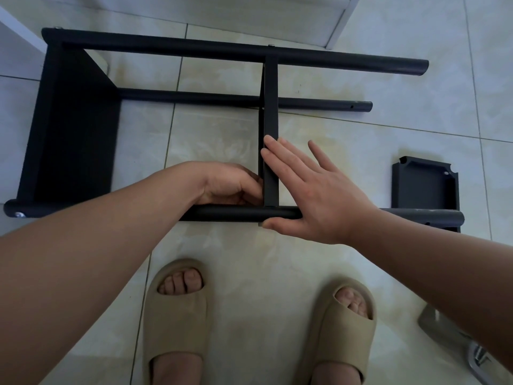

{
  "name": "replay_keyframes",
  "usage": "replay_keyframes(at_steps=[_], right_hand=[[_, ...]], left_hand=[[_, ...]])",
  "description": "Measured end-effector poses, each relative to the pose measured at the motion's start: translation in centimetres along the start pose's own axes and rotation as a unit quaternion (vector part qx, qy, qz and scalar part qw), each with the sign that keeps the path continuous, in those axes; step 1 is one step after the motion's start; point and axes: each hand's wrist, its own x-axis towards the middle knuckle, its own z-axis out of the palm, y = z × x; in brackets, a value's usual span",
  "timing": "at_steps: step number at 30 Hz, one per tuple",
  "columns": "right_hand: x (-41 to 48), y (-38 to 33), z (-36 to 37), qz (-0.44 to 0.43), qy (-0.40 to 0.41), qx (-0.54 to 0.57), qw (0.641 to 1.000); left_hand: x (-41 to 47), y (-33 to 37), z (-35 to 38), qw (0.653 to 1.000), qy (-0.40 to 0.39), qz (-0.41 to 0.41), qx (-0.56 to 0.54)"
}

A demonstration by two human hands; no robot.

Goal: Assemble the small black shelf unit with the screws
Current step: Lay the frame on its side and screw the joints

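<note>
Head view, left to right: the shelf unit (166, 47) lies sideways on glossy tile (361, 140), its matte end shelf (75, 129) already screwed (1 screw head (19, 215) shows). The left hand (227, 184) curls against the middle shelf (270, 107); what it grips I cannot tell. The right hand (319, 195) presses it, fingers straight. 1 notched shelf (424, 187) lies loose beside the bare round tube ends (366, 107).

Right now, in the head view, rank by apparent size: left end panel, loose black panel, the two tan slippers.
1. Left end panel.
2. Left slipper and right slipper: alike, tied; nearness to the camera inflates them.
3. Loose black panel.
</note>
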Motion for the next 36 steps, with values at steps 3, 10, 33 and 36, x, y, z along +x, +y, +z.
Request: replay_keyframes(at_steps=[3,10,33,36], right_hand=[[0.03,0.03,0.06,-0.001,-0.003,-0.008,1.000],[0.09,0.01,0.10,0.000,-0.006,-0.007,1.000],[0.07,-0.05,0.05,0.002,-0.001,-0.004,1.000],[0.08,-0.05,0.02,0.001,-0.005,-0.008,1.000]], left_hand=[[-0.08,-0.08,-0.06,1.000,0.005,-0.007,0.021],[0.13,0.20,-0.17,0.999,0.041,0.002,0.018],[-0.22,0.26,0.07,0.999,0.038,0.010,0.016],[-0.21,0.25,0.18,0.999,0.033,0.018,0.008]])
